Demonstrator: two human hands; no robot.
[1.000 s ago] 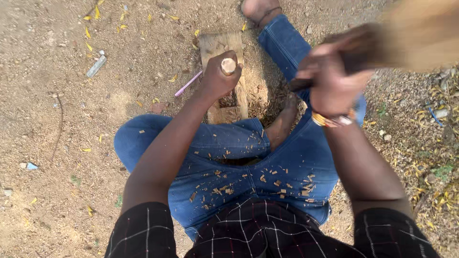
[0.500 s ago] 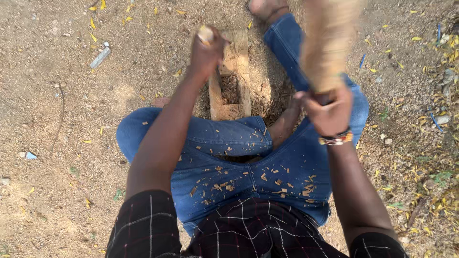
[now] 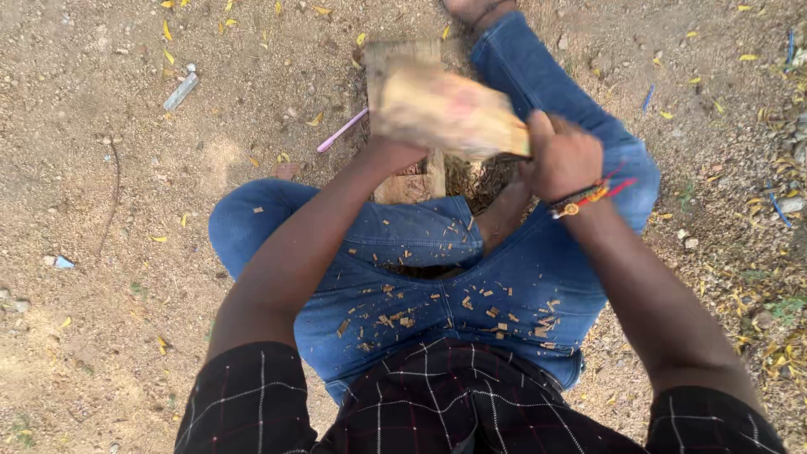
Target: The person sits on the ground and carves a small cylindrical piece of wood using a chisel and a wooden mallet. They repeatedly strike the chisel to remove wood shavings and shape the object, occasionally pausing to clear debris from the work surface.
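I sit on the dirt with my legs around a wooden block [image 3: 406,188]. My right hand [image 3: 561,156] is shut on the handle of a pale wooden mallet [image 3: 445,109], whose blurred head is down over the block. My left hand [image 3: 393,153] reaches to the block, and the mallet head hides most of it. In the earlier frames it grips a round-topped, wooden-handled tool standing on the block; the tool itself is hidden now. A red and yellow band [image 3: 580,199] circles my right wrist.
Wood chips [image 3: 420,311] litter my blue jeans. A pink stick [image 3: 340,130] lies left of the block, a grey flat scrap [image 3: 181,91] further left. My bare foot [image 3: 471,8] is at the top. Yellow leaves and small stones dot the ground.
My right hand has swung the mallet from raised at the upper right down onto the tool that my left hand holds. The left hand has stayed at the block.
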